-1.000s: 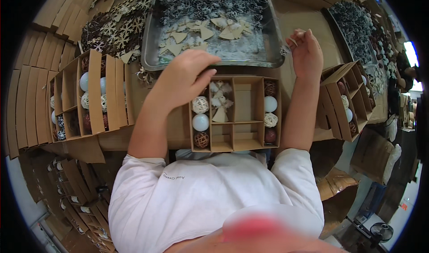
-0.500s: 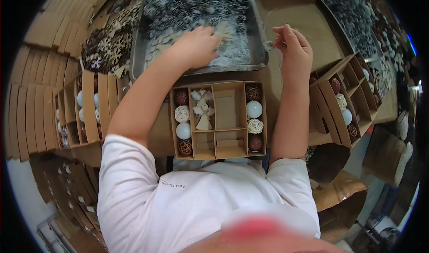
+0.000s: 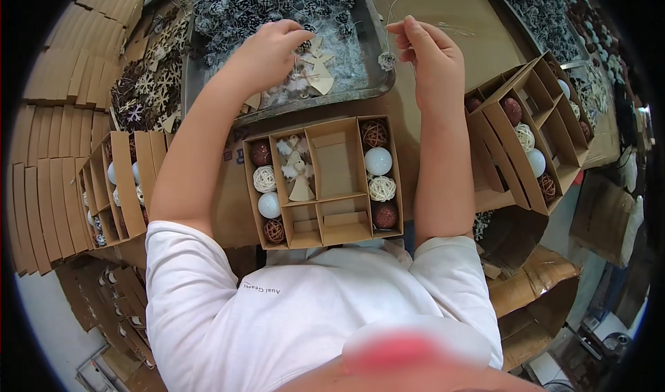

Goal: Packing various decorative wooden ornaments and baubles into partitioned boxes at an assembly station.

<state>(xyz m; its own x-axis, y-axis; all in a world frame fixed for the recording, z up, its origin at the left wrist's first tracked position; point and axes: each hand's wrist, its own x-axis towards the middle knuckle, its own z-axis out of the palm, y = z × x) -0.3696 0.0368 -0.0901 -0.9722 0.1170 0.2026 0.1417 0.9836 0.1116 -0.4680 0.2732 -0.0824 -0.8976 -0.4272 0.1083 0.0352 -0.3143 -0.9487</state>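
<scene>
My left hand is over the near part of a metal tray, fingers pinched at a pale wooden angel ornament; the exact grip is partly hidden. White fluff shows under these fingers. Right of the tray, my right hand pinches thin pale strings, and a small frosted pinecone hangs below its fingertips. Before my body stands a divided cardboard box. Ball ornaments line its two side columns, and angel ornaments with fluffy wings lie in one upper compartment.
Frosted pinecones fill the tray's far part. Wooden snowflakes are heaped to its left. Other partly filled boxes stand left and right. Stacked flat cartons line the far left, and another pinecone tray is at the upper right.
My left hand has drawn back from the tray's middle, and the angel ornament now shows beside its fingers. My right hand has risen slightly, its pinecone hanging plainly. The view has shifted a little.
</scene>
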